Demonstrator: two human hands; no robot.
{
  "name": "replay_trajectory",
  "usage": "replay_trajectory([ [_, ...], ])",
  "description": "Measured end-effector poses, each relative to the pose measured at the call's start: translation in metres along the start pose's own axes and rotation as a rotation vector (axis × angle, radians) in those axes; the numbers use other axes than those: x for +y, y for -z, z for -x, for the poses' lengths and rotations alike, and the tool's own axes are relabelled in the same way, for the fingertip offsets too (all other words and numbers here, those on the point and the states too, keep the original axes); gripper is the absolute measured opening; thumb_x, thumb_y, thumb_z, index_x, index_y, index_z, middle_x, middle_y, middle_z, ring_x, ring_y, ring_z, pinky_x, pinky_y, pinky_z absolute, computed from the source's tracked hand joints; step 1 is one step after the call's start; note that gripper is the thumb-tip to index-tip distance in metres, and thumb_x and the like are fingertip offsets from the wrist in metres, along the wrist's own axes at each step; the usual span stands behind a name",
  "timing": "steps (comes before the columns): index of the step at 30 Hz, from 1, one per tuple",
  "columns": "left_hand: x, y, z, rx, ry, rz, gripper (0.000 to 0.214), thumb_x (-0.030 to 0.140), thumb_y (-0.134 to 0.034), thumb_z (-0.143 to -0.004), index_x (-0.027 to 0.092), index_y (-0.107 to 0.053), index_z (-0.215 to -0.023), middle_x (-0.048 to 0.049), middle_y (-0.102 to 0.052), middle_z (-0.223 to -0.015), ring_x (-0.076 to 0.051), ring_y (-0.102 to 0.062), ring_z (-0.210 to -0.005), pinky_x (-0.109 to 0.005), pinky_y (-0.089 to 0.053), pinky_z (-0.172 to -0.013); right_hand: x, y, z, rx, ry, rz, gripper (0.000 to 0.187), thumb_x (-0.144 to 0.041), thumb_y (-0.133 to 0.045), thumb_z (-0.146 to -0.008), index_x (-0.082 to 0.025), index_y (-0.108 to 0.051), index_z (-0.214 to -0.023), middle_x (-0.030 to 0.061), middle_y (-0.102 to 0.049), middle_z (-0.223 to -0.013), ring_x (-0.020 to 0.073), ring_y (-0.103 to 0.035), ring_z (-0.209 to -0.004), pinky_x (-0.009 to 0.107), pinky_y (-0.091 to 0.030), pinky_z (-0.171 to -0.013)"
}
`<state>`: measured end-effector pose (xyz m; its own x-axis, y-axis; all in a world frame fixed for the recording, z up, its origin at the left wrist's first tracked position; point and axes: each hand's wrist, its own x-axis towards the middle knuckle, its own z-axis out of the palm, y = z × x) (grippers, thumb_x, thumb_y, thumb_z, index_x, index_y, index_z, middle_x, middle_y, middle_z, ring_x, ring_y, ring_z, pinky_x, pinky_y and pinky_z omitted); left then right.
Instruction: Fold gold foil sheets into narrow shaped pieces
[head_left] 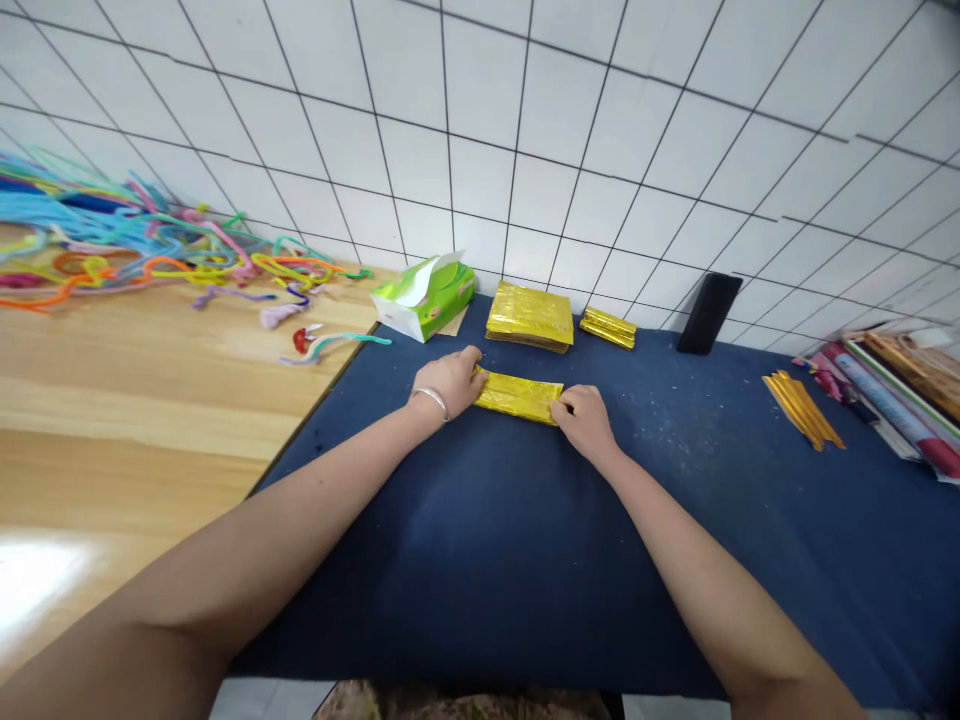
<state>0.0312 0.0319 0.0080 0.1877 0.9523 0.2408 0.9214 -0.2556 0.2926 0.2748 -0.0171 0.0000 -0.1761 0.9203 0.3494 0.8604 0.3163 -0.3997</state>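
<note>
A: Containers?

B: One noted: a green-and-white tissue box [448,299] at the rear left corner of the bench [480,560]. A white sheet [429,284] shows at its top; the contents below are hidden.

A: Position of the folded gold foil strip [519,394]?

B: Flat across the bench, between the two hands. The left hand [448,382] has its fingers closed on the left end; the right hand [589,418] has its fingers pinched on the right end. The middle span is uncovered.

A: Adjacent items?

B: Behind the strip, a stack of gold foil sheets [529,315]; right of that, a small folded foil piece [608,328].

A: Surface and room?

B: Dark blue bench covering, with specks. A wooden tabletop [150,400] adjoins on the left, bearing coloured pipe cleaners [82,222]. A white tiled wall [480,170] stands behind.
</note>
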Motion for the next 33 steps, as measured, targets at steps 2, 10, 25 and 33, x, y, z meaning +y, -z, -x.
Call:
replay_trajectory([
  [2, 0.003, 0.003, 0.001, 0.093, -0.110, 0.001, 0.034, 0.036, -0.047, -0.084, 0.018, -0.054, -0.112, -0.0116, -0.059, -0.107, -0.026, -0.055, -0.101, -0.037, -0.042, -0.084, 0.001, 0.000, -0.001, -0.008, -0.006, 0.013, 0.027, -0.025, -0.047, -0.077, -0.019, -0.043, -0.051, 0.0005, -0.052, -0.062, 0.0137, -0.046, -0.067, 0.028, -0.033, -0.073],
  [10, 0.033, 0.003, 0.036, -0.225, -0.685, 0.025, 0.058, 0.052, -0.033, -0.089, 0.021, -0.031, -0.138, -0.0077, -0.032, -0.144, -0.024, -0.019, -0.136, -0.041, -0.017, -0.109, 0.003, 0.000, -0.004, -0.028, -0.017, 0.030, 0.026, -0.024, -0.047, -0.077, -0.018, -0.046, -0.052, 0.0015, -0.055, -0.066, 0.0139, -0.048, -0.070, 0.029, -0.033, -0.076],
  [25, 0.044, 0.000, 0.044, -0.325, -0.604, -0.065, 0.078, 0.067, -0.023, -0.083, 0.015, -0.024, -0.141, -0.0141, -0.023, -0.147, -0.029, -0.012, -0.138, -0.044, -0.009, -0.109, -0.024, 0.017, 0.008, 0.023, 0.126, 0.047, 0.035, -0.036, -0.034, -0.091, -0.017, -0.057, -0.110, 0.0099, -0.058, -0.116, 0.0225, -0.043, -0.118, 0.040, -0.030, -0.101],
  [33, 0.041, 0.001, 0.044, -0.328, -0.599, -0.061, 0.083, 0.064, -0.027, -0.083, 0.008, -0.016, -0.143, -0.0167, -0.015, -0.149, -0.030, -0.009, -0.138, -0.044, -0.006, -0.110, -0.035, 0.006, 0.021, -0.392, 0.319, 0.169, 0.075, -0.058, -0.029, -0.088, -0.009, -0.017, -0.143, 0.0134, -0.017, -0.149, 0.0246, -0.012, -0.138, 0.044, -0.016, -0.112],
])
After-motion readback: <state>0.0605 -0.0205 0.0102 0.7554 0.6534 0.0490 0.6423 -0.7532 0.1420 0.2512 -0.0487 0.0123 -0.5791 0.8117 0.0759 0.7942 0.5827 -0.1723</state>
